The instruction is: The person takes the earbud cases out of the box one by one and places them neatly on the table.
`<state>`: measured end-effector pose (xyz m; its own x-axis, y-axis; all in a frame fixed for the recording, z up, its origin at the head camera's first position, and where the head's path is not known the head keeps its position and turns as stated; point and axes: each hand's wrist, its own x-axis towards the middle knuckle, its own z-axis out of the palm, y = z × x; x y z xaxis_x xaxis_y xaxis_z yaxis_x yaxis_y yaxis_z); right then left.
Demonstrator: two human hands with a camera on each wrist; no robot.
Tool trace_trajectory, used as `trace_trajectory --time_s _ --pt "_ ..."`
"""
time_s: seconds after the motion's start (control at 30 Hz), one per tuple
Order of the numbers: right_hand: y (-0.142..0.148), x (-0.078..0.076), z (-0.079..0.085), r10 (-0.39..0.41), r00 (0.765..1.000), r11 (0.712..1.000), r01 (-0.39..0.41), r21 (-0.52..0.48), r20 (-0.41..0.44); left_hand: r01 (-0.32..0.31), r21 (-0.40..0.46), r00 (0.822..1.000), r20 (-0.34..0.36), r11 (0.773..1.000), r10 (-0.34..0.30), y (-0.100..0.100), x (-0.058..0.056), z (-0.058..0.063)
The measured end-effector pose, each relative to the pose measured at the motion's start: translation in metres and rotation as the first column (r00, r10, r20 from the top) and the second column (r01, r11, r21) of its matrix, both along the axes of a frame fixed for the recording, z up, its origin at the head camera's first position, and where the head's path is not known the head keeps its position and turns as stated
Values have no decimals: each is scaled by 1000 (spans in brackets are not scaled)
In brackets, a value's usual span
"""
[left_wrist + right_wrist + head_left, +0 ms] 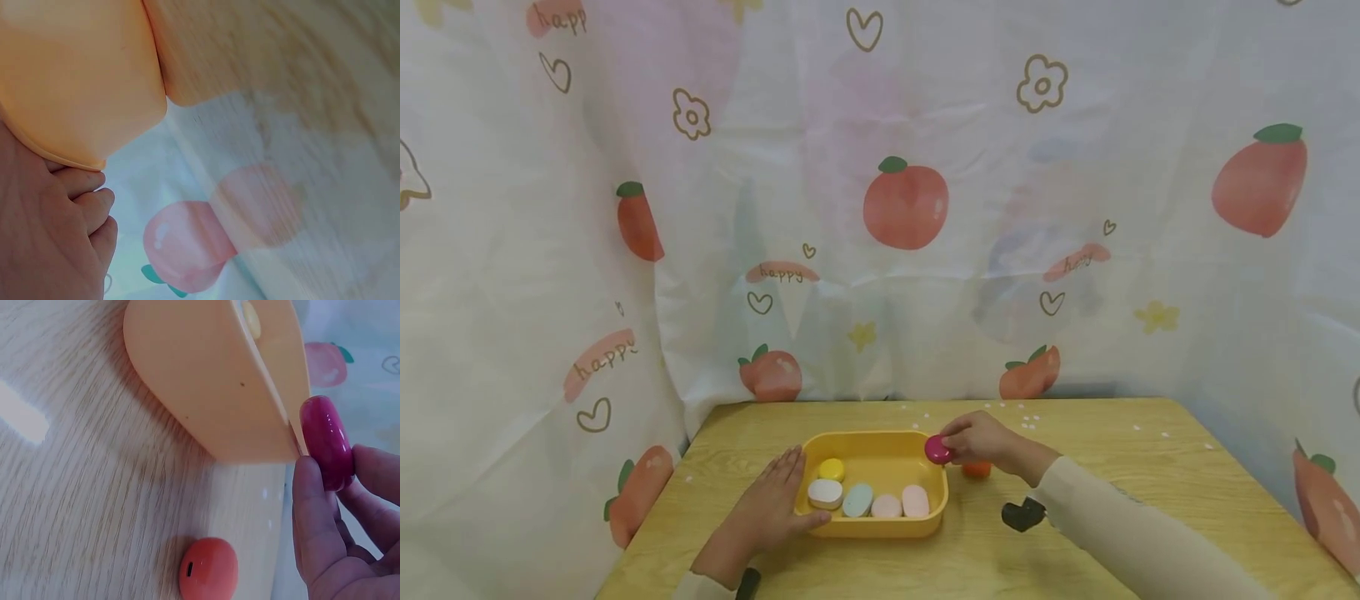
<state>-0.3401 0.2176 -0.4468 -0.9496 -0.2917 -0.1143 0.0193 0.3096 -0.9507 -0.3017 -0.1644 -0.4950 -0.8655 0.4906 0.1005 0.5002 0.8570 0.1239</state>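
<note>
A yellow plastic box [880, 527] stands on the table, its top uncovered. Along its left wall rests my left hand [771, 500], fingers extended toward the back and thumb at the front left corner; the left wrist view shows the fingertips against the box rim [69, 161]. My right hand [988, 442] pinches a glossy magenta pebble-shaped piece [326, 442] between thumb and fingers, at the box's right rim. Inside lie rounded pieces: yellow [831, 470], white [825, 493], pale blue-green [857, 500] and two pale pink ones [886, 505].
An orange rounded piece [209, 572] with a small dark slot lies on the wooden table [1112, 467] right of the box, partly behind my right hand in the head view. White specks dot the table's back. A fruit-printed curtain [910, 333] hangs behind and at both sides.
</note>
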Motion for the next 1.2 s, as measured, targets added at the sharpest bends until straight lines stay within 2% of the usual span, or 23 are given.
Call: trace_trajectory --time_s 0.23,0.5,0.67,0.93,1.2 --pt "15 3 3 19 1000 1000 -19 5 -7 2 2 1000 -12 1000 -2 0 -2 -1" --pt "30 5 0 7 1000 1000 -6 24 -16 2 -4 1000 -4 1000 -2 0 -2 -1" --pt "39 3 -5 -12 1000 999 13 52 -18 -1 -4 1000 -2 1000 1 0 -2 -1" --pt "55 1 -11 -30 999 999 30 37 -10 -4 0 1000 -8 1000 4 -1 -3 -1" --pt "69 0 -14 -93 996 992 93 82 -5 -1 -6 1000 -6 1000 1 -1 -2 -1"
